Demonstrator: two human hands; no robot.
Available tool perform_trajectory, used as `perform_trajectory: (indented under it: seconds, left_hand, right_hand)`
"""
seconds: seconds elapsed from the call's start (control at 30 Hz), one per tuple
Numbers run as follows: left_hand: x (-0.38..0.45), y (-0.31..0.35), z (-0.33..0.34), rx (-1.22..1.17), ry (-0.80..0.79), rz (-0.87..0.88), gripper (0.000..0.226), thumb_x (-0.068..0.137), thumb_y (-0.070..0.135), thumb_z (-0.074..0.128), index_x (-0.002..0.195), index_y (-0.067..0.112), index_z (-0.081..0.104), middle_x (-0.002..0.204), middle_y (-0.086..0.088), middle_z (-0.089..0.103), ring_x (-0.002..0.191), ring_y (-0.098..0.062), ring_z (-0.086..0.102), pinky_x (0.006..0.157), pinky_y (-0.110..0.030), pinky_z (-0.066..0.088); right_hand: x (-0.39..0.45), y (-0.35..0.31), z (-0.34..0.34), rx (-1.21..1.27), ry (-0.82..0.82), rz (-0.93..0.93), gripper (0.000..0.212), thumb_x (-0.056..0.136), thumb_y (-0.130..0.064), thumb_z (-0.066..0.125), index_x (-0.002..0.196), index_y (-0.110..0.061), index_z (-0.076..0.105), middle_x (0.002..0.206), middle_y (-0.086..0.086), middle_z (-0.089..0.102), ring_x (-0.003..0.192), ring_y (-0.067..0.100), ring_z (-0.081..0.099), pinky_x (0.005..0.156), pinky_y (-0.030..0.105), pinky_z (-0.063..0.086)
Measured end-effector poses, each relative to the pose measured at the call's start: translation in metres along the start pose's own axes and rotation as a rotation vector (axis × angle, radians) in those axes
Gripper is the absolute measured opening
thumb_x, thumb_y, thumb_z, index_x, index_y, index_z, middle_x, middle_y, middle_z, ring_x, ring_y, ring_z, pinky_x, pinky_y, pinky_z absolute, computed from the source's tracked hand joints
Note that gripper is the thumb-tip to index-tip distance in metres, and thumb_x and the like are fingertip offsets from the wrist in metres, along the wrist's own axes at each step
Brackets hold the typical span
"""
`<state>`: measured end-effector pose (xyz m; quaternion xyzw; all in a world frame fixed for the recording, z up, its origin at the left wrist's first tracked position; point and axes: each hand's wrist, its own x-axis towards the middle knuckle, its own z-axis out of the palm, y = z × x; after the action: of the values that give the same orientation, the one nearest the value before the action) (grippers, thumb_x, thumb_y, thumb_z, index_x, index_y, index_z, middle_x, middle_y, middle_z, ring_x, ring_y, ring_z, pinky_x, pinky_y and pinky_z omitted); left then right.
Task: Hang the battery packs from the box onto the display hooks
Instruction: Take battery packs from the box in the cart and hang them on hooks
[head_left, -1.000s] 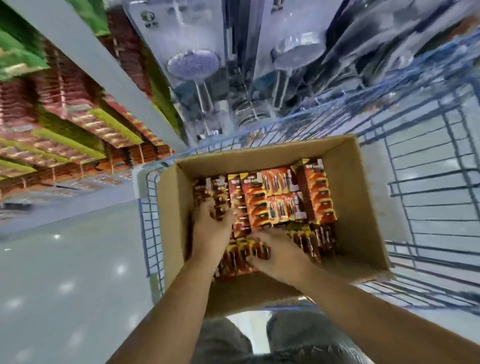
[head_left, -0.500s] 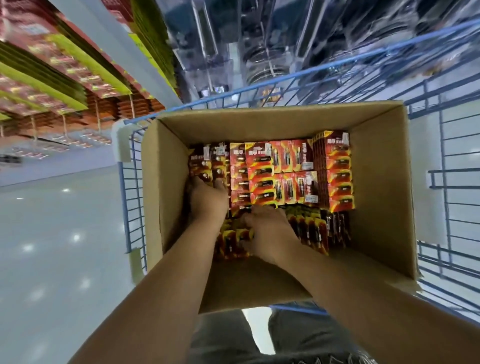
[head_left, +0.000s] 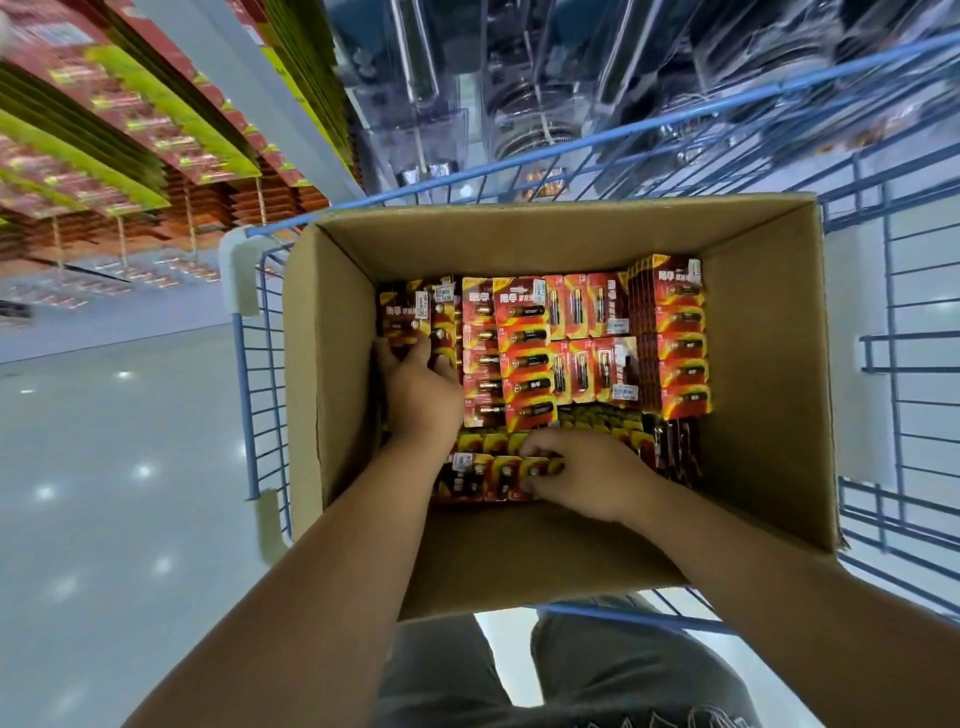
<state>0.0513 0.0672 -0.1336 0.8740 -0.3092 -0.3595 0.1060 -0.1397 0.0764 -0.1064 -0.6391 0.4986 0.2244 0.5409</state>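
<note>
An open cardboard box (head_left: 763, 332) sits in a blue wire cart and holds several stacks of red and orange battery packs (head_left: 545, 343). My left hand (head_left: 418, 395) is inside the box at its left side, fingers curled round the stack of packs (head_left: 410, 312) there. My right hand (head_left: 587, 475) lies at the near side of the box, fingers curled on the near row of packs (head_left: 488, 475). Display hooks with hanging red and green packs (head_left: 156, 150) run along the shelving at the upper left.
The blue wire cart (head_left: 893, 291) surrounds the box, with its rim close on the left and far sides. Clear packaged goods (head_left: 519, 78) hang beyond the cart. Glossy floor (head_left: 104, 493) stretches to the left. My legs show below the box.
The view has tilted down and drawn closer to the box. My left hand has shifted further along the left stack; my right hand stays on the near row of packs.
</note>
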Motion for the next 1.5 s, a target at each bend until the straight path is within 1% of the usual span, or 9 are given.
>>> perform_trajectory:
  seconds: [0.1, 0.27, 0.47, 0.6, 0.77, 0.97, 1.17, 1.3, 1.5]
  left_hand:
    - [0.003, -0.004, 0.001, -0.081, 0.001, -0.052, 0.039, 0.108, 0.02, 0.053, 0.146, 0.024, 0.049, 0.147, -0.008, 0.049, 0.129, -0.032, 0.058, 0.084, -0.032, 0.055]
    - [0.003, -0.007, 0.005, 0.052, 0.004, -0.084, 0.073, 0.104, 0.03, 0.06, 0.165, 0.021, 0.02, 0.163, -0.012, 0.03, 0.145, -0.034, 0.042, 0.1, -0.046, 0.055]
    - [0.002, -0.008, 0.005, 0.063, -0.1, -0.112, 0.068, 0.107, 0.047, 0.049, 0.165, 0.023, 0.023, 0.167, -0.011, 0.021, 0.148, -0.035, 0.037, 0.106, -0.047, 0.052]
    - [0.007, -0.011, 0.002, -0.171, -0.132, -0.139, 0.054, 0.108, 0.043, 0.047, 0.157, 0.028, 0.029, 0.144, -0.01, 0.054, 0.112, -0.027, 0.062, 0.068, -0.031, 0.053]
    - [-0.004, -0.018, 0.007, -0.048, 0.006, -0.074, 0.089, 0.088, 0.054, 0.076, 0.157, 0.019, 0.034, 0.15, -0.009, 0.048, 0.135, -0.032, 0.053, 0.097, -0.05, 0.057]
    - [-0.01, -0.019, 0.005, -0.059, -0.041, 0.004, 0.044, 0.095, 0.044, 0.072, 0.128, 0.021, 0.055, 0.121, 0.001, 0.066, 0.113, -0.026, 0.067, 0.077, -0.034, 0.05]
    - [-0.055, -0.005, -0.039, -0.365, -0.025, 0.106, 0.018, 0.102, 0.044, 0.062, 0.118, 0.037, 0.056, 0.107, 0.016, 0.069, 0.104, -0.011, 0.07, 0.087, -0.04, 0.06]
    - [-0.097, 0.021, -0.114, -0.462, 0.08, 0.229, 0.019, 0.101, 0.049, 0.059, 0.117, 0.05, 0.05, 0.107, 0.018, 0.071, 0.097, -0.004, 0.071, 0.079, -0.034, 0.061]
    - [-0.153, 0.026, -0.249, -0.852, 0.175, 0.253, 0.013, 0.106, 0.025, 0.06, 0.117, 0.031, 0.063, 0.092, 0.007, 0.079, 0.078, -0.017, 0.078, 0.057, -0.039, 0.064]
  right_hand:
    - [-0.003, 0.004, -0.002, -0.007, 0.007, -0.006, 0.032, 0.098, -0.044, 0.067, 0.129, -0.037, 0.061, 0.133, -0.008, 0.061, 0.106, 0.012, 0.056, 0.08, 0.027, 0.044]
    - [-0.004, 0.006, -0.007, 0.031, 0.034, 0.026, 0.023, 0.101, -0.04, 0.064, 0.123, -0.039, 0.057, 0.112, -0.009, 0.066, 0.093, 0.016, 0.065, 0.08, 0.035, 0.057]
    - [-0.004, 0.019, -0.007, 0.228, 0.133, 0.046, 0.013, 0.104, -0.035, 0.06, 0.114, -0.041, 0.057, 0.108, -0.012, 0.069, 0.097, 0.01, 0.066, 0.085, 0.038, 0.06]
    - [-0.004, 0.025, -0.007, 0.413, 0.144, 0.064, 0.022, 0.106, -0.03, 0.058, 0.125, -0.041, 0.059, 0.119, -0.016, 0.067, 0.111, 0.005, 0.063, 0.092, 0.027, 0.054]
    - [-0.004, 0.023, -0.008, 0.528, 0.172, 0.074, 0.022, 0.106, -0.032, 0.058, 0.127, -0.039, 0.06, 0.119, -0.017, 0.067, 0.109, 0.002, 0.062, 0.084, 0.022, 0.051]
    - [-0.014, 0.016, -0.008, 0.803, 0.199, 0.095, 0.019, 0.106, -0.022, 0.058, 0.118, -0.037, 0.063, 0.111, -0.012, 0.074, 0.095, 0.003, 0.072, 0.074, 0.021, 0.054]
    - [-0.046, -0.008, -0.026, 1.056, 0.223, 0.012, 0.032, 0.1, -0.026, 0.069, 0.131, -0.031, 0.063, 0.119, -0.007, 0.077, 0.111, 0.017, 0.074, 0.1, 0.046, 0.057]
    - [-0.083, -0.053, -0.055, 1.092, 0.243, -0.148, 0.033, 0.097, -0.022, 0.071, 0.128, -0.028, 0.064, 0.117, -0.001, 0.078, 0.107, 0.021, 0.076, 0.098, 0.049, 0.058]
    - [-0.131, -0.168, -0.077, 1.039, 0.239, -0.4, 0.037, 0.094, -0.028, 0.075, 0.13, -0.03, 0.064, 0.117, 0.002, 0.078, 0.109, 0.026, 0.075, 0.098, 0.057, 0.057]
